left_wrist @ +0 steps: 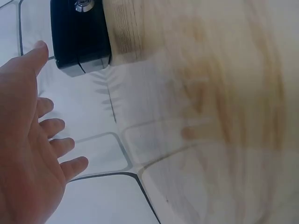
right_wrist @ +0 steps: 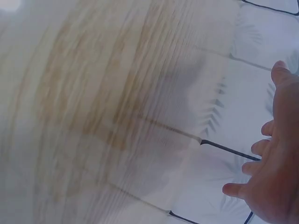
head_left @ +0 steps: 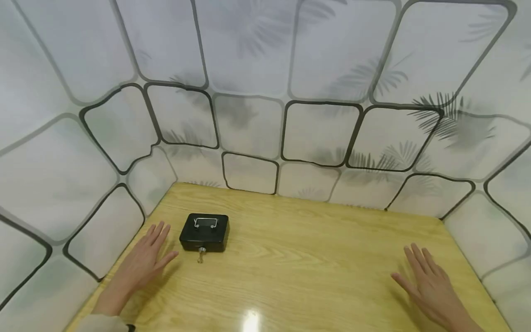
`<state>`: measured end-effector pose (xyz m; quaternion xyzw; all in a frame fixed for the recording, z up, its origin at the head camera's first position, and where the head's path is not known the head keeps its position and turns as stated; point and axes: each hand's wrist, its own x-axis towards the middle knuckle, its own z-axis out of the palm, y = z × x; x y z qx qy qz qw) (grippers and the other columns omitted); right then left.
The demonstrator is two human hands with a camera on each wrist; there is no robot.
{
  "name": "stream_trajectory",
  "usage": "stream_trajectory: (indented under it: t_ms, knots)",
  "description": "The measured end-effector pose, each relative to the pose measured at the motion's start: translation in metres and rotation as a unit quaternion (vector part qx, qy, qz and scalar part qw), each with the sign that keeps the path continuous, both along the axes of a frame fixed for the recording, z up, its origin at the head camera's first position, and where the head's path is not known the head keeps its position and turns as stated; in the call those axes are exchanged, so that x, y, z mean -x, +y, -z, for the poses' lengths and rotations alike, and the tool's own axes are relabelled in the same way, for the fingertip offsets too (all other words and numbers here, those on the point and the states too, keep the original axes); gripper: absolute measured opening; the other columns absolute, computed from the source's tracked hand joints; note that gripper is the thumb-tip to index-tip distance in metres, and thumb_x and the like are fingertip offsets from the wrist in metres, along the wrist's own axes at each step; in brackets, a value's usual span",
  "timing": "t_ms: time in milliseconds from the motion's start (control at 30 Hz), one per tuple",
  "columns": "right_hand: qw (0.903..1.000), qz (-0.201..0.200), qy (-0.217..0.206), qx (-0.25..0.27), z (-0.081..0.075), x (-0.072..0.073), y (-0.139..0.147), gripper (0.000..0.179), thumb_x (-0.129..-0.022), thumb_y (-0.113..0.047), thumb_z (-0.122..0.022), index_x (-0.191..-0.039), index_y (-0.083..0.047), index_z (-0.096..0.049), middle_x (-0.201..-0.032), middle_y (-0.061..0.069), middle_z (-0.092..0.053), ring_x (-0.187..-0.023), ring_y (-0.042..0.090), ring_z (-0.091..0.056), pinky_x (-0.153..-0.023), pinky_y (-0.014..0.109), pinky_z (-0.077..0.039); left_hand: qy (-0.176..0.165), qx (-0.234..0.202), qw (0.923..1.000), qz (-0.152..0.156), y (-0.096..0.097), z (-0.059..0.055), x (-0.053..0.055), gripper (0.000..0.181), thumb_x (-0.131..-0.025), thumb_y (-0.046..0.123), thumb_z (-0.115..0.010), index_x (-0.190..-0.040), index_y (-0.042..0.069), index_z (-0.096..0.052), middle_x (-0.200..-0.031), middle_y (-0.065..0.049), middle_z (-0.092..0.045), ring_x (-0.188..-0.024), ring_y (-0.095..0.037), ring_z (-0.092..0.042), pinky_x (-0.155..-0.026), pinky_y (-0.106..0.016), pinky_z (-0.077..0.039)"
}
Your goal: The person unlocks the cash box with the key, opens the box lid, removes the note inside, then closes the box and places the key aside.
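A small black cash box [head_left: 205,233] with a folding metal handle [head_left: 205,222] on its lid sits at the left part of the table, lid down. Keys [head_left: 201,256] hang from the lock on its front side. My left hand [head_left: 143,263] is just left of the box, fingers straight and thumb spread toward it, holding nothing. In the left wrist view the box [left_wrist: 81,37] with its round lock [left_wrist: 84,5] shows beyond the thumb. Far to the right, my right hand [head_left: 431,286] is over the table with straight fingers and nothing in it.
The wood-grain table [head_left: 307,258] meets walls on the left, back and right. These walls [head_left: 249,124] are covered in white material with dark rounded outlines and grey leaf prints. A bright light reflection lies on the table's near part.
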<state>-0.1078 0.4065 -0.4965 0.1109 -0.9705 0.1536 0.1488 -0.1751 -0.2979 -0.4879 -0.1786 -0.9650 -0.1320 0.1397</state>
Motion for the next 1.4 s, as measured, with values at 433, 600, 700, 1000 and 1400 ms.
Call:
stream_trajectory:
  t_ms: [433,600,700,1000,1400]
  knots:
    - [0.9973,-0.035,-0.021,0.061,-0.016,0.019,-0.055,0.082,-0.103,-0.033,-0.064,-0.160,0.007,-0.021,-0.161,0.036,-0.024,-0.147,0.057,-0.019,-0.110,0.079,-0.019,-0.062,-0.067,0.9957,-0.015,0.010,-0.006,0.006,0.078,-0.107,0.042,-0.057,-0.160,-0.005,-0.025,-0.165,-0.029,-0.021,-0.149,-0.050,-0.023,-0.115,-0.069,-0.028]
    - [0.9946,-0.051,-0.034,0.084,-0.020,0.028,-0.087,0.081,-0.104,-0.034,-0.064,-0.159,0.009,-0.022,-0.160,0.035,-0.025,-0.144,0.057,-0.024,-0.108,0.078,-0.026,-0.082,-0.106,0.9905,-0.028,0.016,-0.008,0.010,0.075,-0.109,0.043,-0.051,-0.162,-0.001,-0.022,-0.166,-0.028,-0.019,-0.147,-0.053,-0.025,-0.114,-0.072,-0.026]
    - [0.9929,-0.058,-0.043,0.095,-0.019,0.032,-0.107,0.079,-0.105,-0.034,-0.062,-0.158,0.009,-0.023,-0.160,0.035,-0.026,-0.143,0.057,-0.026,-0.108,0.076,-0.029,-0.086,-0.134,0.9869,-0.028,0.020,-0.008,0.014,0.074,-0.110,0.043,-0.049,-0.162,-0.001,-0.021,-0.166,-0.029,-0.020,-0.146,-0.054,-0.026,-0.114,-0.073,-0.025]
    - [0.9840,-0.102,-0.068,0.130,-0.014,0.046,-0.175,0.077,-0.107,-0.038,-0.058,-0.160,0.006,-0.023,-0.159,0.033,-0.029,-0.144,0.052,-0.033,-0.111,0.069,-0.036,-0.113,-0.219,0.9684,-0.040,0.024,-0.010,0.017,0.074,-0.111,0.039,-0.050,-0.160,-0.007,-0.021,-0.162,-0.035,-0.023,-0.133,-0.060,-0.043,-0.109,-0.070,-0.037]
    - [0.9638,-0.175,-0.123,0.159,-0.003,0.066,-0.264,0.079,-0.107,-0.049,-0.053,-0.162,0.000,-0.025,-0.161,0.022,-0.033,-0.144,0.039,-0.040,-0.113,0.057,-0.041,-0.138,-0.295,0.9442,-0.048,0.033,-0.010,0.015,0.070,-0.110,0.033,-0.053,-0.158,-0.010,-0.025,-0.157,-0.037,-0.031,-0.137,-0.054,-0.043,-0.104,-0.063,-0.047]
